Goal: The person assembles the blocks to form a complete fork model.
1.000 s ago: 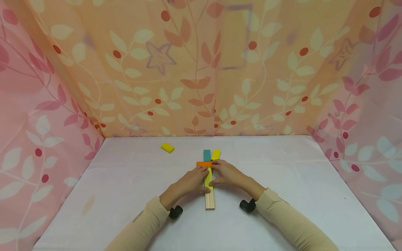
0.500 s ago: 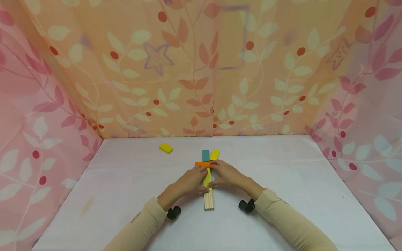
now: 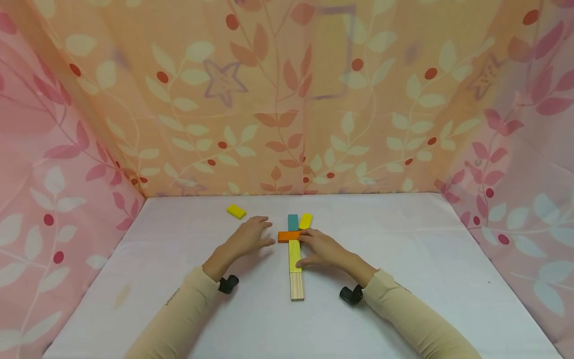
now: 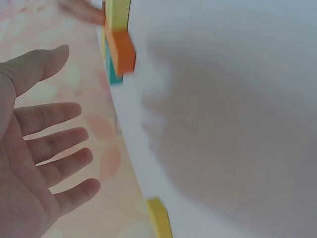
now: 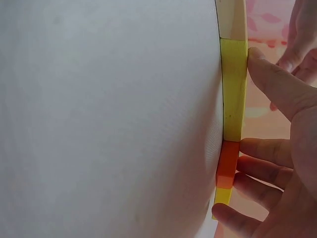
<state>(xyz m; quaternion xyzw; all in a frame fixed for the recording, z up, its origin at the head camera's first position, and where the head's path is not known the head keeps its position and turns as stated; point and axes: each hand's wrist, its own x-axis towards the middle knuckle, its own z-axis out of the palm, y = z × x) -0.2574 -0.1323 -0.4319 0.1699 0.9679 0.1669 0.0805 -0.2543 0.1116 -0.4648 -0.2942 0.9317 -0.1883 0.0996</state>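
Note:
My left hand (image 3: 245, 238) hovers left of the block row with fingers spread and nothing held; the left wrist view shows its open palm (image 4: 25, 168). My right hand (image 3: 325, 249) rests on the row from the right, fingertips at the orange block (image 3: 286, 237) and thumb on the pale yellow block (image 3: 294, 254). In the right wrist view its fingers lie fairly straight against the top of the orange block (image 5: 228, 166). A plain wooden block (image 3: 297, 286) adjoins the pale yellow one at the near end. Beyond the crosswise orange block lie a teal block (image 3: 293, 222) and a slanted yellow block (image 3: 306, 221).
A separate yellow block (image 3: 236, 211) lies at the back left of the white-covered table (image 3: 403, 239), beyond my left hand. Leaf-patterned cloth (image 3: 287, 99) stands behind and on both sides. Black wrist cameras (image 3: 352, 295) hang under the sleeves.
My left hand has come off the row and moved left and slightly away from me, uncovering the pale yellow block and the orange block's left part. My right hand has stayed in place.

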